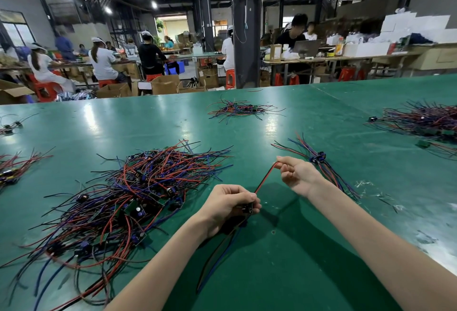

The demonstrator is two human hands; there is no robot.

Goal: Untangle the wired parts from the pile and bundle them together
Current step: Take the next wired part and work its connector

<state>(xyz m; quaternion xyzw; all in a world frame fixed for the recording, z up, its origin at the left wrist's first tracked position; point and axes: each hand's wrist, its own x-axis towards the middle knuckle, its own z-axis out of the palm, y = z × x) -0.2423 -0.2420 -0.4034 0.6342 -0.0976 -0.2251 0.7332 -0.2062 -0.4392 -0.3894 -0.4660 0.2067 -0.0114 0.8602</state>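
Green factory table (284,278) — left grip (230,208) clutches a wired part (247,208), right grip (296,174) pinches its red wire (265,177) — pile (128,199) alongside.

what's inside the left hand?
The left hand grips a small dark part, mostly covered by its fingers. Its red wire runs up to the right hand, which pinches it; dark and blue wires hang below.

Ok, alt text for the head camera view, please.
Over a green table, the left hand grips a wired part while the right hand pinches its red wire, taut between them. A tangled pile lies to the left; a bundle lies beyond the right hand.
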